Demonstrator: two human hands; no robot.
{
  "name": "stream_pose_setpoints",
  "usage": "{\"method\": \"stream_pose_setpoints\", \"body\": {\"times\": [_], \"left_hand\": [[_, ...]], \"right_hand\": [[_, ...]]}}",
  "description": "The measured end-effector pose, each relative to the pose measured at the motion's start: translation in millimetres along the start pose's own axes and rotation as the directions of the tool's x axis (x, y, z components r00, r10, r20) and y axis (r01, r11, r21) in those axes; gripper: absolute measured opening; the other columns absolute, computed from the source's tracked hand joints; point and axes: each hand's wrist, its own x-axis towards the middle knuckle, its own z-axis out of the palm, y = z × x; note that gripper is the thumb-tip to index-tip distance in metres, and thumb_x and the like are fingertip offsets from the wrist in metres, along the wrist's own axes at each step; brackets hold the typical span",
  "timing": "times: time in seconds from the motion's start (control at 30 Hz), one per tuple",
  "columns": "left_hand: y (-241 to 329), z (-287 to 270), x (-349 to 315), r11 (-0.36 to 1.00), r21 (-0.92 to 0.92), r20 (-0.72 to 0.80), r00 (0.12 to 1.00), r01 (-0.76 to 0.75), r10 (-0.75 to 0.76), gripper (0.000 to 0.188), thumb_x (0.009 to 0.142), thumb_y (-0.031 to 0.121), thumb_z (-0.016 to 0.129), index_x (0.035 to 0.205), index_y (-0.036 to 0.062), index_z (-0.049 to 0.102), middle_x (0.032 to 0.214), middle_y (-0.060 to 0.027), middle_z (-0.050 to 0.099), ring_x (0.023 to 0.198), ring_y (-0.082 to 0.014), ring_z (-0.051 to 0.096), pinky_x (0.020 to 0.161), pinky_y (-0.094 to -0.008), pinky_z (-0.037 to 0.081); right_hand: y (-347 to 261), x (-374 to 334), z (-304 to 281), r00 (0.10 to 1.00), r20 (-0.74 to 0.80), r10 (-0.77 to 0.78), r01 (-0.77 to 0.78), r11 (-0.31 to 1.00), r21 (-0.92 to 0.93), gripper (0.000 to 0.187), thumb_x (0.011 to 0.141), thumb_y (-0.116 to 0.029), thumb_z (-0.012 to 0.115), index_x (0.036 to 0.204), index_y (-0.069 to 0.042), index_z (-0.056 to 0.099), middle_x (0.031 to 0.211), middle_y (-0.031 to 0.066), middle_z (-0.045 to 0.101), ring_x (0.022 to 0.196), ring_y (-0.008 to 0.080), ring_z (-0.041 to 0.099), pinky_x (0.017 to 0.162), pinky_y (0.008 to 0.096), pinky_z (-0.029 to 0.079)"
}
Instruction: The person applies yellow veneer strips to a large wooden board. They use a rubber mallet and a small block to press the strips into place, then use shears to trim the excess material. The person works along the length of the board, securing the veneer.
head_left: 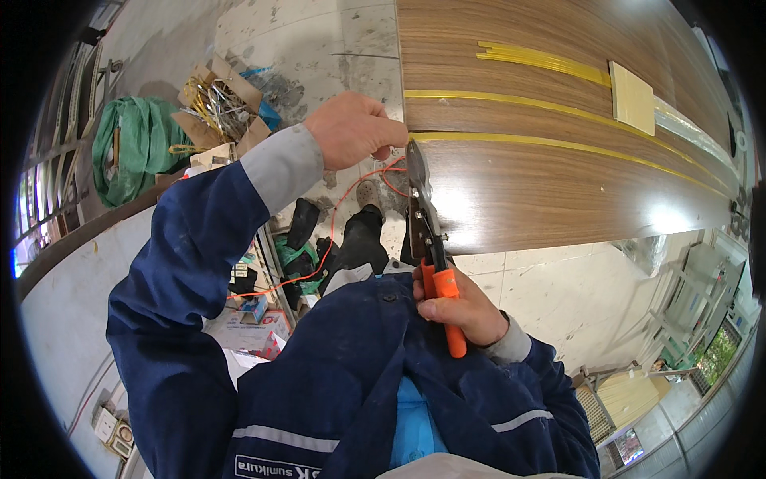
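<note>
My right hand (471, 310) is wrapped around the orange handles of a pair of tin snips (447, 299). The dark jaws point away from me along the panel's left edge, their tips at the end of a thin gold trim strip (511, 139). At that same end my left hand (355, 132) is closed, its fingertips pinching the strip where it reaches the edge. The strip lies across a brown wood-grain panel (511, 199). A second gold strip (511, 99) runs beside it, farther off.
Farther back lie a bundle of gold strips (542, 62) and a cream block (633, 98). On the floor at left are a cardboard box of scrap strips (223, 100), a green sack (136, 148) and an orange cord (335, 209). A grey cabinet (694, 295) stands at right.
</note>
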Motion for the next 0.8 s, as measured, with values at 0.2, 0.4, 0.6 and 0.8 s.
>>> {"method": "stream_pose_setpoints", "body": {"times": [0.2, 0.4, 0.6, 0.8], "left_hand": [[-1.1, 0.9, -0.5, 1.000, -0.011, -0.014, 1.000, 0.004, -0.004, 0.034, 0.077, 0.036, 0.072, 0.074, 0.0021, 0.072, 0.073, -0.0055, 0.072, 0.068, -0.0161, 0.064, 0.064, -0.0314, 0.051], [-3.9, 2.8, 0.9, 0.999, -0.039, -0.024, 1.000, -0.010, 0.009, 0.036, 0.077, 0.037, 0.072, 0.071, 0.0016, 0.071, 0.071, -0.0057, 0.071, 0.065, -0.0162, 0.062, 0.062, -0.0326, 0.049], [-3.9, 0.9, 1.9, 1.000, 0.003, -0.007, 1.000, -0.026, 0.026, 0.038, 0.077, 0.039, 0.071, 0.068, 0.0016, 0.070, 0.071, -0.0071, 0.070, 0.068, -0.0172, 0.062, 0.064, -0.0318, 0.050], [-2.3, -0.7, 1.2, 1.000, -0.009, -0.003, 1.000, 0.003, -0.003, 0.035, 0.079, 0.036, 0.073, 0.073, 0.0023, 0.070, 0.072, -0.0062, 0.069, 0.067, -0.0147, 0.060, 0.063, -0.0295, 0.047]], "right_hand": [[-3.2, 1.5, 7.3, 0.999, 0.017, -0.033, 0.031, 0.996, 0.083, 0.053, 0.085, -0.022, 0.077, 0.125, -0.003, 0.048, 0.103, 0.0032, 0.054, 0.090, 0.0119, 0.056, 0.082, 0.0289, 0.048], [-4.7, 0.4, 11.0, 0.999, 0.030, -0.029, 0.027, 0.997, 0.070, 0.056, 0.086, -0.024, 0.070, 0.132, 0.002, 0.049, 0.106, 0.0046, 0.059, 0.092, 0.0120, 0.055, 0.084, 0.0276, 0.046], [-7.6, 2.6, 16.1, 0.996, 0.079, -0.029, 0.017, 0.989, 0.145, 0.049, 0.090, -0.028, 0.072, 0.122, 0.000, 0.048, 0.096, 0.0029, 0.056, 0.086, 0.0111, 0.053, 0.079, 0.0278, 0.045], [-16.5, 3.5, 19.6, 0.991, 0.115, -0.063, 0.040, 0.979, 0.198, 0.044, 0.090, -0.029, 0.072, 0.117, -0.002, 0.051, 0.093, 0.0022, 0.056, 0.086, 0.0106, 0.053, 0.078, 0.0274, 0.045]]}}
